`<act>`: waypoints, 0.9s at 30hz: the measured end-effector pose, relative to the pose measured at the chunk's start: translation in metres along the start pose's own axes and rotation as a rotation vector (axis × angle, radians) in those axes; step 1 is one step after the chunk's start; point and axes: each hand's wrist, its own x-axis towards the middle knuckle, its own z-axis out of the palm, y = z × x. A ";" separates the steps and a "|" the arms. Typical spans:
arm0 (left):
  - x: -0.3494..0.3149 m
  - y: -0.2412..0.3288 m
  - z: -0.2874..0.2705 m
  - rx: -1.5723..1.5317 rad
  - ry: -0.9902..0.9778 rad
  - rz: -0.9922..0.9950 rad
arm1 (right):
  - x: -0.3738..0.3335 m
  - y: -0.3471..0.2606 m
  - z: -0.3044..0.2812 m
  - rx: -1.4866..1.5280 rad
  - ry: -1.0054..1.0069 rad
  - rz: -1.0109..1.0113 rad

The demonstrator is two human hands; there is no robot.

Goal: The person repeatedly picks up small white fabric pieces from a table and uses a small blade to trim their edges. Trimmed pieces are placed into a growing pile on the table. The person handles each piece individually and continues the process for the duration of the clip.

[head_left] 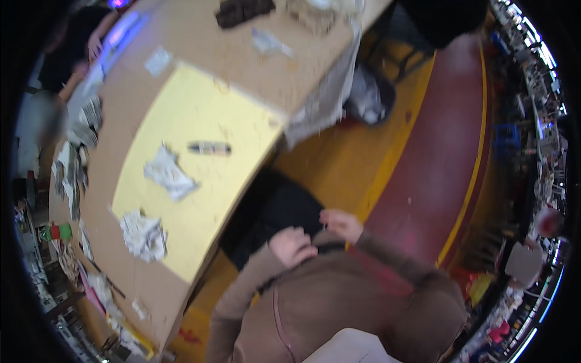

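Note:
My left hand (292,247) is at my waist, off the table, with its fingers curled inward. Close beside it, my right hand (342,225) also has bent fingers, at the front of my brown jacket (345,290). Whatever the fingers hold, if anything, is hidden or blurred. Left of my hands, a pale yellow sheet (200,115) covers part of the table. On it lie a dark marker pen (209,147), a crumpled white cloth (169,172) and another crumpled white cloth (143,236).
The brown tabletop (242,66) carries a dark brown bundle (244,12) at its far end. Folded grey cloths (88,121) lie along the left side, where another person (75,60) sits. A bin with a grey bag (368,97) stands beside the table, near a red floor lane (436,133).

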 end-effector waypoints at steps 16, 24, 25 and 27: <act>0.001 0.031 0.014 -0.141 0.136 -0.237 | 0.025 -0.055 -0.006 -1.240 -0.015 -0.686; -0.004 0.025 0.014 -0.174 0.151 -0.250 | 0.056 -0.054 -0.001 -1.172 0.091 -1.069; -0.003 0.025 0.015 -0.164 0.146 -0.240 | 0.048 -0.050 -0.001 -1.160 0.126 -1.033; -0.005 0.024 0.017 -0.154 0.162 -0.222 | 0.023 -0.043 -0.026 -1.147 0.076 -0.943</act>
